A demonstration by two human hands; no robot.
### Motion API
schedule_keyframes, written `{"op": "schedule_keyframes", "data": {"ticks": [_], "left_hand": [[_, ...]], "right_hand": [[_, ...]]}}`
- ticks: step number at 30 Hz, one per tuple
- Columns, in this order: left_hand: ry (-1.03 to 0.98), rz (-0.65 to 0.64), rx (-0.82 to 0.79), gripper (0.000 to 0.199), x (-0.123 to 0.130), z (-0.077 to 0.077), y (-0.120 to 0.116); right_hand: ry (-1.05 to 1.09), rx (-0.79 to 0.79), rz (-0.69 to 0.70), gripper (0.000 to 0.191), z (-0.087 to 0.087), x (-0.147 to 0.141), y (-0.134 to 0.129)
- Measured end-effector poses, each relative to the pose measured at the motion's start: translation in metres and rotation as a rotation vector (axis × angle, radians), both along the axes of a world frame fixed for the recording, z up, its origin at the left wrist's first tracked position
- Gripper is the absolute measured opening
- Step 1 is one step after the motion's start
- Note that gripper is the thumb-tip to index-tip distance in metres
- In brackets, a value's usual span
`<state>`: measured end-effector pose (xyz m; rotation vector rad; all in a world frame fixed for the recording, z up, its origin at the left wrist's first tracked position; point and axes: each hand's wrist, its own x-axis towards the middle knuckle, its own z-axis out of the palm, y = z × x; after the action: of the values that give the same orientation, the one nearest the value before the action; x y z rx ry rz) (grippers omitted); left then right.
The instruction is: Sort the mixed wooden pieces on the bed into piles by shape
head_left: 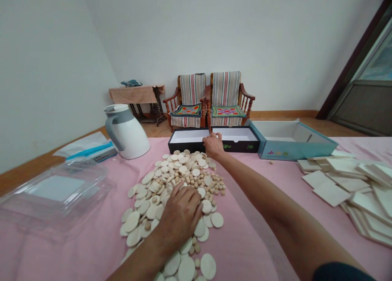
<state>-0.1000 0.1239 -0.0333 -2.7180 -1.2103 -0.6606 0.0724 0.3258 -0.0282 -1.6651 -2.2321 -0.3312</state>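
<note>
A heap of pale wooden discs point(153, 203) covers the pink sheet in front of me, with small wooden pegs point(211, 183) gathered at its far right side. My left hand point(180, 213) lies palm down on the discs, and the back of the hand hides whatever is under it. My right hand point(213, 145) reaches past the heap, with its fingers at the near rim of a white-lined black box tray point(186, 146). A second black tray point(241, 144) adjoins it on the right.
A blue box point(294, 144) stands right of the trays, and several flat white squares point(346, 187) lie piled at the right. On the left are a clear plastic container point(58, 195) and a white jug point(127, 132). Two striped chairs point(208, 101) stand beyond the sheet.
</note>
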Motion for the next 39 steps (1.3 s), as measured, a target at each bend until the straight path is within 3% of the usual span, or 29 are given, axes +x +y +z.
{"op": "schedule_keyframes", "data": {"ticks": [18, 23, 27, 31, 35, 39], "left_hand": [[0.012, 0.001, 0.002, 0.011, 0.001, 0.0, 0.0], [0.0, -0.007, 0.016, 0.012, 0.0, 0.0, 0.002], [0.008, -0.02, 0.042, 0.013, 0.0, 0.0, 0.002], [0.001, -0.039, 0.094, 0.014, 0.0, -0.001, 0.004], [-0.014, -0.053, 0.13, 0.013, -0.001, 0.003, 0.005], [-0.036, -0.036, 0.179, 0.015, -0.004, 0.007, 0.004]], "right_hand": [[0.014, -0.008, -0.087, 0.029, 0.006, -0.006, -0.003], [0.067, 0.054, -0.102, 0.027, 0.012, 0.0, -0.03], [0.098, -0.019, -0.085, 0.026, 0.015, 0.035, -0.074], [0.034, -0.09, -0.313, 0.024, 0.008, 0.101, -0.11], [-0.021, -0.125, -0.569, 0.03, -0.013, 0.163, -0.124], [0.069, -0.14, -0.611, 0.029, -0.038, 0.189, -0.123]]}}
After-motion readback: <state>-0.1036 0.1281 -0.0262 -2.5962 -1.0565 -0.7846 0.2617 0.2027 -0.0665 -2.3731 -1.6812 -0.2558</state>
